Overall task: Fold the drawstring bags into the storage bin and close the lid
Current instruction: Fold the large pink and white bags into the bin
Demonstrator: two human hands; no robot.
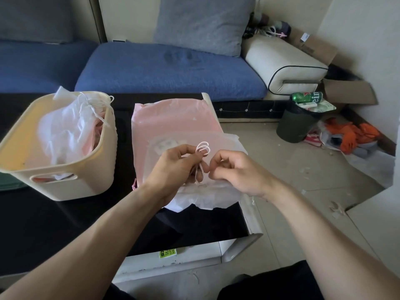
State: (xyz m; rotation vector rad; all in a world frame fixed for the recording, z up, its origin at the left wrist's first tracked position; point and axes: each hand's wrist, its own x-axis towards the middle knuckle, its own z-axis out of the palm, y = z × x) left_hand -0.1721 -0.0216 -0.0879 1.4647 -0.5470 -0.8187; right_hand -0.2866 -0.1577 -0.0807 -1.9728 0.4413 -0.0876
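A cream storage bin (71, 187) stands open on the black table at the left, with crumpled white and pink drawstring bags (65, 131) inside. To its right lies a stack of flat bags: a pink bag (173, 118) underneath and a translucent white bag (218, 191) on top. My left hand (173, 167) pinches the white bag's drawstring, whose coiled loops (203, 148) stick up above my fingers. My right hand (236, 172) sits just to the right with curled fingers, its fingertips at the cord by my left fingers. No lid can be made out.
The black table (65, 224) has a white edge at the right. Beyond it is a blue sofa (168, 70) with a grey cushion. On the floor at the right stand a dark waste bin (300, 122) with a green can, orange cloth and cardboard boxes.
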